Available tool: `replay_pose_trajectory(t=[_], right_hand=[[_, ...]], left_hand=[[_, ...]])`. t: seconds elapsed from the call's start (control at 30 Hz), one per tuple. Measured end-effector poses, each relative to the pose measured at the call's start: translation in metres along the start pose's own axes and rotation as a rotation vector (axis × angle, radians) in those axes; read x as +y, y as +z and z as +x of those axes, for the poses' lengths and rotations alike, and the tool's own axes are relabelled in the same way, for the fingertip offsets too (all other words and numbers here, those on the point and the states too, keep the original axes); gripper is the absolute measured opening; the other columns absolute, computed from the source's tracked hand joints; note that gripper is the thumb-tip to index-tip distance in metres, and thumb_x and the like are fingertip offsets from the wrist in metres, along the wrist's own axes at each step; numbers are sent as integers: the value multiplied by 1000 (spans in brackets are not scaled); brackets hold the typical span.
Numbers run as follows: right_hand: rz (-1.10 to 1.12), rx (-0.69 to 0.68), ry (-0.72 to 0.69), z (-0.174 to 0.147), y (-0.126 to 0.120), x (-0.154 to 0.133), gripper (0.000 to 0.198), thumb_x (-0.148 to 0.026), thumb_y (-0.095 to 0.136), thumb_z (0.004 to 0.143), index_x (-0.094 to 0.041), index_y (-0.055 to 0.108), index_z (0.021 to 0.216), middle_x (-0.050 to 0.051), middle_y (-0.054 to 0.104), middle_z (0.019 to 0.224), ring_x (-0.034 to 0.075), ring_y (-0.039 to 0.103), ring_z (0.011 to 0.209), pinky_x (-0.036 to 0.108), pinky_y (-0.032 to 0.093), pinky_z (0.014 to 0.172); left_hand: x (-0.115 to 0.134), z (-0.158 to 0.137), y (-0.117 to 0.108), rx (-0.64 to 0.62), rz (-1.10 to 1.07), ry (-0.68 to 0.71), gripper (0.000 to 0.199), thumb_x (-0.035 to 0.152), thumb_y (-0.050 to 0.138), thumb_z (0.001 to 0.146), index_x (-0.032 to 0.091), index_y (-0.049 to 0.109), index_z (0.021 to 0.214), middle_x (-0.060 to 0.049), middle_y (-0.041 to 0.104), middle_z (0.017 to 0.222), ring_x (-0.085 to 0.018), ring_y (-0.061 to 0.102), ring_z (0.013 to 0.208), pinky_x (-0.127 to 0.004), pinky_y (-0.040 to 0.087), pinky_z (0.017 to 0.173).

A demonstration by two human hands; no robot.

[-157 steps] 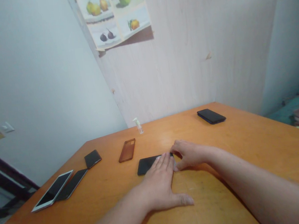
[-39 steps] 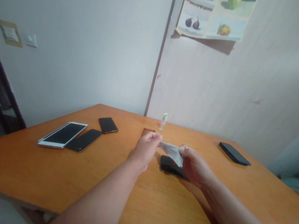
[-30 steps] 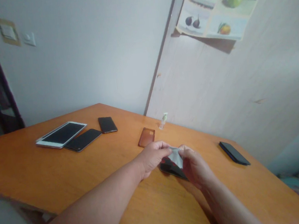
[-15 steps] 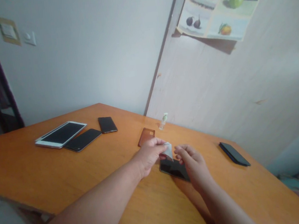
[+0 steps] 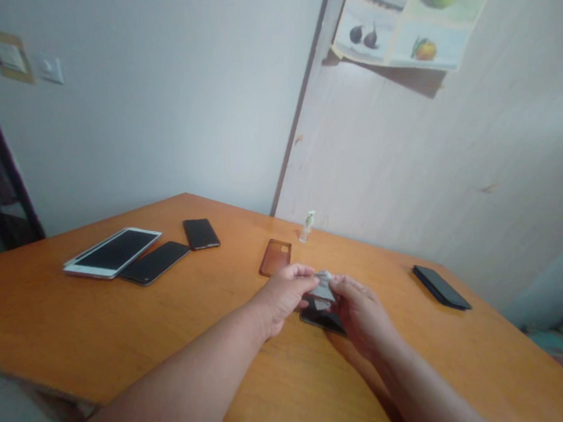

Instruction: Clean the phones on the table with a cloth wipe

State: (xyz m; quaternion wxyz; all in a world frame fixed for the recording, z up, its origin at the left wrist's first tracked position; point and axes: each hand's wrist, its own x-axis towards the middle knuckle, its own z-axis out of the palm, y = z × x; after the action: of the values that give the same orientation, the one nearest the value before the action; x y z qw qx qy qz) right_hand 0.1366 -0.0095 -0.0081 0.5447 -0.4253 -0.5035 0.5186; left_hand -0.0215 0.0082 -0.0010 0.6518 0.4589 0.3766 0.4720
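Observation:
A small grey cloth (image 5: pixel 324 287) is stretched between my two hands, just above a black phone (image 5: pixel 322 319) that lies flat on the table. My left hand (image 5: pixel 285 298) pinches the cloth's left side between thumb and fingers. On the other side, my right hand (image 5: pixel 362 305) grips its right edge and hides part of the phone. Beyond my left hand lies a brown phone case (image 5: pixel 275 257) with a camera cutout. A small clear bottle (image 5: pixel 306 227) with a pale green and white top stands behind it, near the wall.
To the left on the wooden table (image 5: pixel 214 332) lie a white tablet (image 5: pixel 115 252), a dark phone (image 5: pixel 159 263) touching it and another black phone (image 5: pixel 201 233). A dark flat folded item (image 5: pixel 441 287) sits at the right edge. Walls close off the back.
My right hand has moved left and taken hold of the cloth's right edge, which now spreads between both hands. My left hand keeps its pinch; the items on the table have not moved.

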Motion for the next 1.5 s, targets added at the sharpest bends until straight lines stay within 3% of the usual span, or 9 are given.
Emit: replay_pose_trajectory(t=[0.13,0.4,0.57,0.7,0.9,1.1,1.2,1.3,1.5], right_hand=[[63,-25,18,-1,2,-6,19,-40,65,80,-21,62,78,2,62,79,17,54,68,30,43,60],[61,-65,28,-4,5,-9,22,-42,66,80,-21,61,78,1,59,75,15,51,66,28,41,61],[31,-67,15,-3,3,-6,27,-46,64,84,-20,61,79,2,62,76,16,52,67,29,42,62],[-26,-53,13,-1,1,-3,27,-47,68,82,-20,62,81,1,63,73,14,51,62,29,40,62],[-158,-13,-21,-4,3,-6,30,-46,72,78,-18,61,78,-2,58,63,11,47,56,25,35,56],[-160,25,-35,-6,8,-9,40,-44,76,73,-17,61,98,-1,63,74,11,53,60,25,40,58],[-189,4,-35,-5,6,-8,37,-46,73,75,-16,64,94,-2,61,68,11,49,57,25,37,56],[-318,64,-98,-2,-1,-6,30,-46,68,79,-17,65,88,-2,59,66,12,48,58,25,36,56],[-1008,68,-382,4,-14,-1,14,-31,60,84,-20,69,83,3,60,82,17,56,76,29,42,69]], left_hand=[[0,1,0,-72,-18,-7,21,29,70,74,18,66,91,-4,70,86,-14,62,76,-23,39,63],[0,1,1,67,78,129,14,20,71,70,19,57,70,7,51,53,-9,44,51,-21,33,56],[2,-2,5,6,48,89,3,18,66,73,17,64,74,1,63,62,-11,52,57,-22,36,56],[2,-3,4,-22,78,36,9,23,66,74,16,67,79,-2,66,66,-12,56,62,-22,36,56],[1,-4,3,-67,56,79,26,40,72,74,16,63,77,-1,65,66,-12,56,62,-23,38,59],[2,-5,3,-77,148,70,22,38,65,79,17,60,79,1,62,67,-11,56,64,-22,39,60],[2,-3,1,-82,208,91,20,37,61,80,17,60,82,0,61,70,-12,56,67,-22,40,60],[1,3,-3,-45,347,141,21,35,60,79,17,61,90,0,63,76,-14,58,72,-24,43,64],[0,6,-16,-89,813,316,48,29,64,68,16,57,113,-10,64,114,-24,60,106,-32,47,90]])
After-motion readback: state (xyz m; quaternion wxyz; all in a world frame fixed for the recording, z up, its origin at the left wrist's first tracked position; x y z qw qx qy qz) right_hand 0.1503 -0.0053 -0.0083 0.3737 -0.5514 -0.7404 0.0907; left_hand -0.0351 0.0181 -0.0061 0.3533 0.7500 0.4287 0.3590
